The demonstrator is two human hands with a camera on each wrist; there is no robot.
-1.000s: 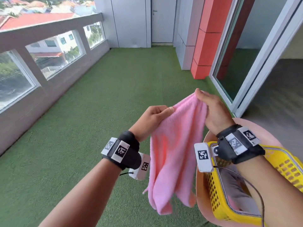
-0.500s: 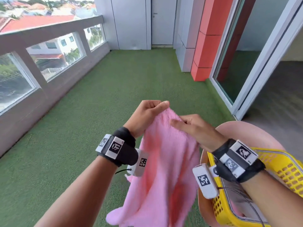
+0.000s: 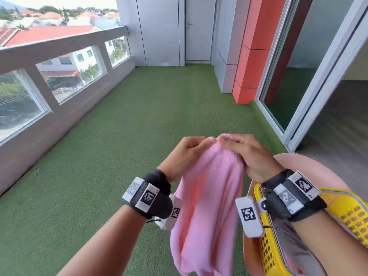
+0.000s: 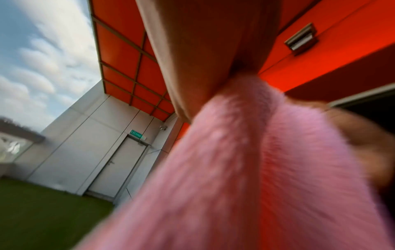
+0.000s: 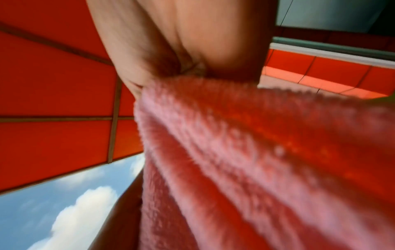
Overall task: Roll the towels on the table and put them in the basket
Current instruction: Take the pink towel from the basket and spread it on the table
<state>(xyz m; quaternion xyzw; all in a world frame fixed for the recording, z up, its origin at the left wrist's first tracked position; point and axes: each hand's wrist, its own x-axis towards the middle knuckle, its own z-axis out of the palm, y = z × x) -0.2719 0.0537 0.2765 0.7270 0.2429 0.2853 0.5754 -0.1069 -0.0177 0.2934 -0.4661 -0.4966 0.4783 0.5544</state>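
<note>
step: folding pink towel (image 3: 209, 196) in air | grip: left hand (image 3: 185, 154) and right hand (image 3: 251, 156) pinch its top edge | next: likely lay flat on table (image 3: 310, 166), roll, into basket (image 3: 354, 214)

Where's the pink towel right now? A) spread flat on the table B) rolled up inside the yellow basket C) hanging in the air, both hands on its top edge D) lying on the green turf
C: left hand and right hand pinch the top of the pink towel, which hangs beside the yellow basket.
</note>
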